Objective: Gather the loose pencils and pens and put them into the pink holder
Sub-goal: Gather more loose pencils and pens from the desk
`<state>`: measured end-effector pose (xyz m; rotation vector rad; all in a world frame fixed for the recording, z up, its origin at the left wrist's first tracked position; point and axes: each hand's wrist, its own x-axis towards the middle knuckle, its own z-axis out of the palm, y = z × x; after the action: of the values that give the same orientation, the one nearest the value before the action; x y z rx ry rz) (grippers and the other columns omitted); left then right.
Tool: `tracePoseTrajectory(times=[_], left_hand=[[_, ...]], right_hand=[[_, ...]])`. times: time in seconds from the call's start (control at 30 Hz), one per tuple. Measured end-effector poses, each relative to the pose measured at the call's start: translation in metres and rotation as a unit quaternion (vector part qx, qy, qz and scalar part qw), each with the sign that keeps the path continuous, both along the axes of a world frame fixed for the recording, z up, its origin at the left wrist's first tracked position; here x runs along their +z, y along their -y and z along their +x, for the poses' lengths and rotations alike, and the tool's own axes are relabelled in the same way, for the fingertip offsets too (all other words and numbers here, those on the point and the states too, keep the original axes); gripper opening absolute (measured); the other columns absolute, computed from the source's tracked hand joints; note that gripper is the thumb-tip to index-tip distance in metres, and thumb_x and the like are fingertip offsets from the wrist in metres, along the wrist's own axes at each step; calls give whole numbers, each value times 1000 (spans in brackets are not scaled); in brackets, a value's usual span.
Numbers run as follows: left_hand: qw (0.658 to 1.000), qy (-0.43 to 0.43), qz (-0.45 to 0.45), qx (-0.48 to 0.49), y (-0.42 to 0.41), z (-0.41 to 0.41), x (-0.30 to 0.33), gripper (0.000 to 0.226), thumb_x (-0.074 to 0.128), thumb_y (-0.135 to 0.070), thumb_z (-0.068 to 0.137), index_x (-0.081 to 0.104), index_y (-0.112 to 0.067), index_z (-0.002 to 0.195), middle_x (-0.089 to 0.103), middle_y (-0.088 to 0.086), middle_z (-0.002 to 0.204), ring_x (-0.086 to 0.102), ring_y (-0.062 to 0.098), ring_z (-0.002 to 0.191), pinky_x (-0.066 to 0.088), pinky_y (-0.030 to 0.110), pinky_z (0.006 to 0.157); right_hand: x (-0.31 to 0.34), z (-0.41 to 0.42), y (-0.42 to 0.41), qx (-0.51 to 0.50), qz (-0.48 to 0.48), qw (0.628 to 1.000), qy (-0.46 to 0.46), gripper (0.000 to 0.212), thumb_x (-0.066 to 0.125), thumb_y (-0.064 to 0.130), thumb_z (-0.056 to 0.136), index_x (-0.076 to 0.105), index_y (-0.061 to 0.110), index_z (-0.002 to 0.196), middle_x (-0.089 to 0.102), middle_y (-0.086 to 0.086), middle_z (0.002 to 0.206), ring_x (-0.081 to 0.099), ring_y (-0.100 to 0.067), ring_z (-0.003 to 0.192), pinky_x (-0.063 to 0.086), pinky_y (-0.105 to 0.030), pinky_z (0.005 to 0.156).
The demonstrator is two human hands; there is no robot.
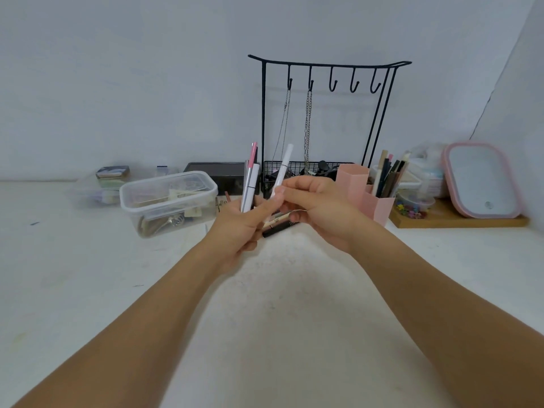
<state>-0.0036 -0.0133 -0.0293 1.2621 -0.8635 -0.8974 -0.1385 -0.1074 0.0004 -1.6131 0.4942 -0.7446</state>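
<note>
Soft, even, cool light; faint shadows. Wide-angle bending at the edges. The hands [294,213] and far clutter look slightly blurred.

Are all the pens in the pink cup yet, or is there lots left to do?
Partly. The pink plastic holder already has several pencils standing in it. The left hand grips a bunch of pens, and the right hand pinches a white pen. Two dark pens lie on the white table underneath.
</note>
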Motion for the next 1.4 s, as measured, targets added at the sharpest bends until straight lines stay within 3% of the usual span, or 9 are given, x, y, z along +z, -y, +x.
tracePoseTrajectory(times=[0.2,0.37,0.47,0.6,0.7,0.8,0.93,1.1,1.4], left_hand=[[997,66,18,-29,1,-2,-8,31,88,-18,75,59,-16,87,48,-3,61,36,9,48,27,21,42],[997,73,21,-30,2,-3,-7,12,66,-23,97,61,-13,100,46,-1,61,40,10,50,26,20,42],[999,52,0,1,4,-1,-7,22,65,-36,98,58,-17,90,47,-3,57,47,13,49,36,21,42],[997,-58,-35,45,5,5,0,30,61,-40,99,45,-19,85,39,-4,56,43,9,47,58,30,54],[992,-115,-37,36,2,10,5,37,59,-49,96,43,-20,80,38,-4,59,44,9,51,60,36,63],[991,-123,-42,38,0,12,6,41,59,-49,97,40,-20,74,35,-3,61,36,10,52,41,23,41],[992,-92,-24,80,0,17,5,46,67,-45,94,33,-24,70,26,-5,58,21,9,49,17,19,35],[992,-78,16,98,2,21,2,49,68,-36,93,35,-21,60,33,-2,54,26,12,47,20,18,32],[992,-79,16,94,4,16,-1,55,67,-48,94,38,-18,58,41,0,55,38,14,50,27,20,38]], right_hand=[[-4,5,-3,2,-30,999,-43,7,77,9,85,76,2,87,71,-10,74,62,-11,61,53,-23,61],[-8,6,2,3,-45,996,-72,12,82,24,82,79,14,88,74,-4,75,64,-15,71,43,-22,55],[-17,5,10,-37,-82,992,-92,19,66,30,96,76,14,94,72,-4,83,60,-17,76,45,-24,60],[-43,-4,28,-102,-314,898,-292,18,57,28,100,68,24,113,64,8,108,58,-14,90,41,-25,69],[-53,-10,36,-107,-355,869,-328,19,60,25,98,66,25,117,60,7,116,54,-14,93,43,-29,78],[-53,-10,37,-109,-376,861,-325,17,62,24,97,65,25,113,61,4,112,57,-16,93,50,-36,84],[-55,-8,38,-96,-407,841,-345,25,62,24,97,63,25,122,54,9,111,51,-12,93,46,-31,81],[-53,-8,37,-89,-431,826,-352,8,60,22,96,58,26,104,58,4,111,55,-20,99,51,-42,85],[-50,-10,40,-64,-413,840,-346,10,65,18,95,69,26,99,65,4,105,61,-17,92,52,-33,79]])
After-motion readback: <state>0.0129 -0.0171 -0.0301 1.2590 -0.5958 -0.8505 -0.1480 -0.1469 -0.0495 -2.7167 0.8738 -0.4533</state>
